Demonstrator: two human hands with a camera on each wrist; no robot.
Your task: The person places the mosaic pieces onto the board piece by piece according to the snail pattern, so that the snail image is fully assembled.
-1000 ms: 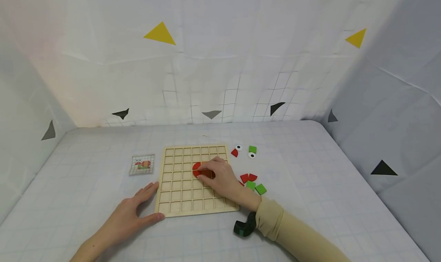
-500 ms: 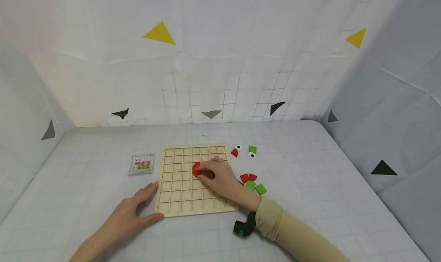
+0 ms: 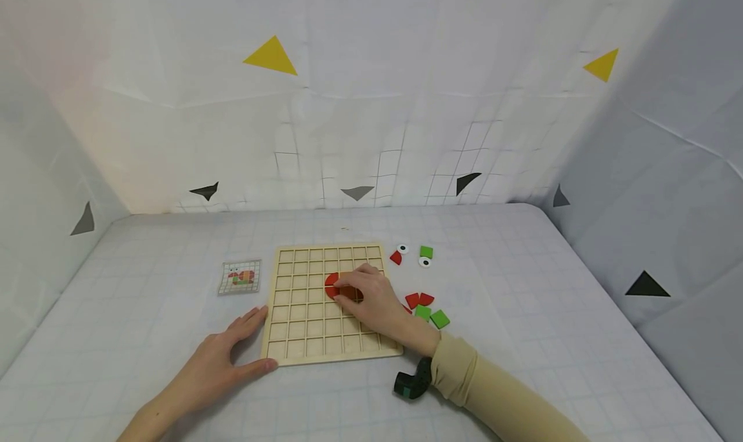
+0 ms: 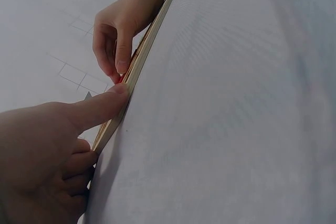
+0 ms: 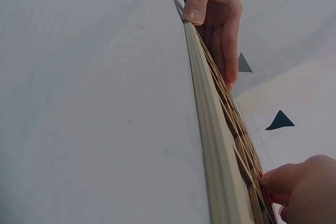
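Observation:
A wooden grid board lies on the table. My left hand has its thumb at the front left corner and its fingers along the left side. Above the middle of the board my right hand pinches with thumb and index finger at a red quarter-circle piece. Another red quarter-circle piece sits in the square behind it. Orange pieces lie on the board to their right, partly hidden under the right hand. From the left wrist, red shows at the right fingertips.
Left of the board lies a small picture card. On its right are loose red pieces, green squares and two white eye pieces. A black device is at the right wrist, in front of the board.

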